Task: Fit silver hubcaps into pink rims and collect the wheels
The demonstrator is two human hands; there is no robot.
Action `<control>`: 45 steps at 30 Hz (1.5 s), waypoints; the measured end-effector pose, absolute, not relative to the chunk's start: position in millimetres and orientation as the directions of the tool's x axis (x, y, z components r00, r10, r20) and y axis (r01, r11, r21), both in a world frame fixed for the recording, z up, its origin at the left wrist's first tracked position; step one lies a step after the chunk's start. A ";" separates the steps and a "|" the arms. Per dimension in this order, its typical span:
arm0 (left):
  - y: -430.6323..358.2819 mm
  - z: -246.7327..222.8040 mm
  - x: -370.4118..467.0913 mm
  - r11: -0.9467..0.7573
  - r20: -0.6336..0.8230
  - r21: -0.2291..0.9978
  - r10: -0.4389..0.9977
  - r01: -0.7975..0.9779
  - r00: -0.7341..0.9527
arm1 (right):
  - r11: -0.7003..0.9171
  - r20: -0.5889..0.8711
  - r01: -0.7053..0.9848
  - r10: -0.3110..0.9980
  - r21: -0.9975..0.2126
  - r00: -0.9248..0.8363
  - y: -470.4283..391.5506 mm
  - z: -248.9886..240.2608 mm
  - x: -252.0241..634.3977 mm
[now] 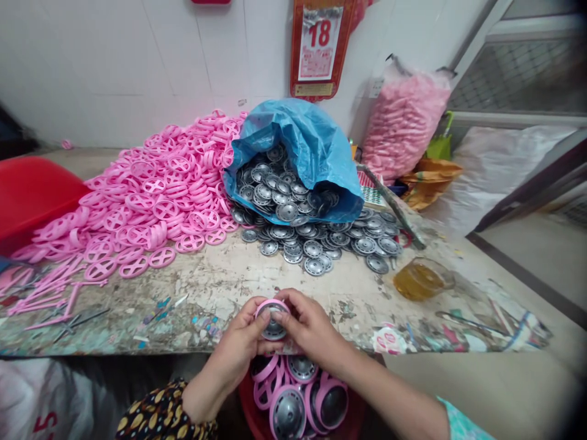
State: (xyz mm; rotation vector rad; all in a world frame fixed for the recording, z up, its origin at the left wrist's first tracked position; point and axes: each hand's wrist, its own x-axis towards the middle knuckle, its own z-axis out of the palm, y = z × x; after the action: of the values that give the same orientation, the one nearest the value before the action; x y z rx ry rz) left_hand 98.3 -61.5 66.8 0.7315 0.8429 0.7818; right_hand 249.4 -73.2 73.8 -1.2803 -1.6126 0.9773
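Observation:
A pink ring with a grey disc (pixel 274 325) set in it is between my two hands at the table's front edge. My left hand (pixel 243 333) grips its left side, thumb on the disc. From the right, my right hand (pixel 309 324) holds the same ring, its thumb pressed on the disc's face. Right below my hands, a red container (pixel 250 415) holds several pink rings with grey discs (pixel 288 412). Loose pink rings (pixel 165 208) are heaped at the back left of the table, and grey discs (pixel 314 249) spill from a blue bag (pixel 307 134) behind my hands.
A red tray (pixel 36 192) stands at far left, near pink sticks (pixel 50 299). A cup of yellow liquid (pixel 418 281) and a dark bar (pixel 397 211) are on the right. Behind stands a bag of pink pieces (pixel 403 122). The table's front edge (pixel 183 353) runs under my hands.

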 end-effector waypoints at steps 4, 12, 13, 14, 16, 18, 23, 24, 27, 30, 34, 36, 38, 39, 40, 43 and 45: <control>-69.5 59.7 103.5 0.466 -0.355 0.853 0.848 -0.235 0.393 | 0.060 0.058 0.166 0.998 -0.984 -0.018 -82.6 62.6 245.2; -15.1 45.7 63.1 0.089 -0.184 0.936 0.949 0.341 0.257 | 0.073 -0.116 0.550 0.946 -0.832 -0.301 -86.6 60.4 288.3; 0.4 43.7 53.2 -0.028 -0.064 0.872 0.983 0.489 0.170 | 0.129 -0.062 0.636 0.961 -0.761 -0.269 -81.2 61.0 296.2; 16.6 42.0 43.5 -0.119 0.053 0.751 0.991 0.649 0.120 | 0.166 0.009 0.717 0.976 -0.677 -0.218 -73.9 61.0 303.6; 48.5 40.2 26.8 -0.114 0.135 0.659 0.990 0.744 0.033 | 0.163 0.143 0.866 0.984 -0.473 -0.107 -54.6 58.8 316.4; 76.6 40.2 16.1 -0.095 0.201 0.570 0.979 0.816 -0.026 | 0.068 0.192 0.960 0.981 -0.270 -0.016 -33.6 54.1 324.7; 121.9 39.1 15.1 -0.056 0.247 0.409 0.968 0.911 -0.051 | -0.108 0.199 0.994 0.974 -0.013 0.108 -6.4 38.8 321.7; 127.2 38.0 16.9 -0.049 0.242 0.396 0.969 0.917 -0.052 | -0.101 0.207 0.995 0.973 0.003 0.098 -6.7 36.5 318.6; 135.0 35.6 22.0 -0.048 0.229 0.395 0.972 0.917 -0.047 | -0.041 0.211 0.999 0.977 0.000 0.040 -14.5 34.1 310.7; 127.5 36.5 27.4 -0.101 0.226 0.449 0.974 0.888 -0.004 | 0.012 0.186 0.995 0.982 -0.098 0.006 -23.2 37.0 310.9; 91.8 39.3 39.4 -0.175 0.190 0.615 0.979 0.769 0.071 | -0.032 0.135 0.952 0.988 -0.305 0.076 -22.4 41.1 323.8; 67.7 41.5 47.3 -0.145 0.134 0.745 0.989 0.651 0.067 | -0.059 0.074 0.916 0.993 -0.396 0.096 -17.3 41.0 332.2; 43.7 45.4 55.6 -0.062 0.038 0.881 0.997 0.468 0.061 | -0.074 0.037 0.885 0.994 -0.460 0.102 -12.3 40.4 338.7; 32.4 48.1 59.7 0.015 -0.039 0.944 0.997 0.329 0.066 | -0.072 0.048 0.873 0.993 -0.483 0.109 -10.8 40.4 340.2; 21.9 51.1 63.9 0.153 -0.162 0.983 0.983 0.101 0.085 | -0.065 0.081 0.860 0.989 -0.506 0.123 -10.3 41.0 340.1; -5.1 59.4 77.2 0.473 -0.427 0.784 0.881 -0.403 0.204 | 0.007 0.185 0.740 0.970 -0.673 0.159 -17.0 47.8 327.0; -19.3 62.3 86.9 0.526 -0.474 0.676 0.846 -0.516 0.242 | 0.058 0.159 0.503 0.974 -0.862 0.160 -27.8 55.7 307.7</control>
State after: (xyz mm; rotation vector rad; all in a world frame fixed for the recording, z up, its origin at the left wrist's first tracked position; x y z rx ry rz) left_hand 86.9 -19.3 62.3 0.4229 0.9223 0.9701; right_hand 307.7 -27.8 55.7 -1.5703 -1.4654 0.6847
